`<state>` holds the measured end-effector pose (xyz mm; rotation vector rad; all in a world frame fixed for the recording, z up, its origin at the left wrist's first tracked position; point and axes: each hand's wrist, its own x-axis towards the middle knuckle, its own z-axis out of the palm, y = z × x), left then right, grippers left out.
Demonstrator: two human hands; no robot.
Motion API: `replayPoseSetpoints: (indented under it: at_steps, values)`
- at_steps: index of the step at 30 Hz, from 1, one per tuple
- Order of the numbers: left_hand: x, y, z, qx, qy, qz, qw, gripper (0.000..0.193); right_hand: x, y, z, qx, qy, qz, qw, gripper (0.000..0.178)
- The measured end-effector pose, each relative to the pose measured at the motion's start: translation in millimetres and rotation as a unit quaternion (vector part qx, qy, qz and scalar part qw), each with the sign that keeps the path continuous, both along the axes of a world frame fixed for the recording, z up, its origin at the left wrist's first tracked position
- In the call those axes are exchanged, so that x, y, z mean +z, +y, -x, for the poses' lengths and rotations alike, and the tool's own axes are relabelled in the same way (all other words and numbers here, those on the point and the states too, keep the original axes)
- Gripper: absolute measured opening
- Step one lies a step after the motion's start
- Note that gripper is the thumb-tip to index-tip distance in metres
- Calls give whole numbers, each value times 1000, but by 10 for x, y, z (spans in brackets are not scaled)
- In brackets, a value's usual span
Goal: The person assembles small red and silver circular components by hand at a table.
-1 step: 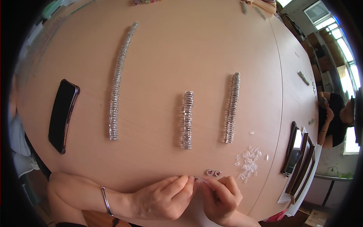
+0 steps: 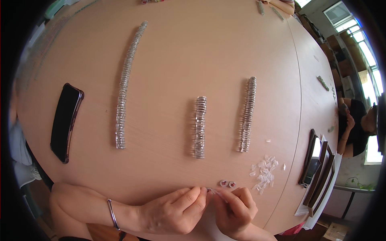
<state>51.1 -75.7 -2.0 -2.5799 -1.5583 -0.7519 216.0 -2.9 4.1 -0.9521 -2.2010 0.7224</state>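
Observation:
Near the table's front edge, my left hand (image 2: 177, 209) pinches a small clear piece with a dark red spot (image 2: 209, 190) between thumb and fingertips. My right hand (image 2: 236, 211) is closed right beside it, its thumb and finger pinching a thin transparent sliver (image 2: 215, 191) that meets the piece. Fingertips hide most of both. Just beyond my fingers lie two small round clear pieces with red centres (image 2: 227, 183), side by side. A loose pile of transparent film scraps (image 2: 265, 173) is spread to the right of them.
Three rows of stacked clear discs stand out: a long row (image 2: 125, 76) left, a short row (image 2: 200, 127) in the middle, another row (image 2: 248, 114) right. A black phone (image 2: 66, 122) lies far left. Dark frames (image 2: 321, 180) and a seated person (image 2: 356, 124) are at right.

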Motion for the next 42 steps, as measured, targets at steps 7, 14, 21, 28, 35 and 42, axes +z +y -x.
replayPoseSetpoints:
  at_steps: [7,14,21,28,35,42]
  values:
    - [33,0,12,-7,-8,13,1000,29,-2,-15,9,23,-42,-46,998,28]
    - [52,14,28,-36,0,24,999,22,-14,-17,-19,32,-28,-51,998,28]
    - [94,31,49,-44,38,18,998,23,-53,-4,-38,92,-45,-111,989,37]
    - [87,54,62,-64,42,24,997,24,42,42,-30,118,-39,-77,989,27]
    - [53,19,53,-56,22,31,998,21,-47,-15,-64,72,-13,-50,996,36]
    - [75,44,44,-50,38,33,998,21,-10,-40,-29,36,-44,-46,997,34]
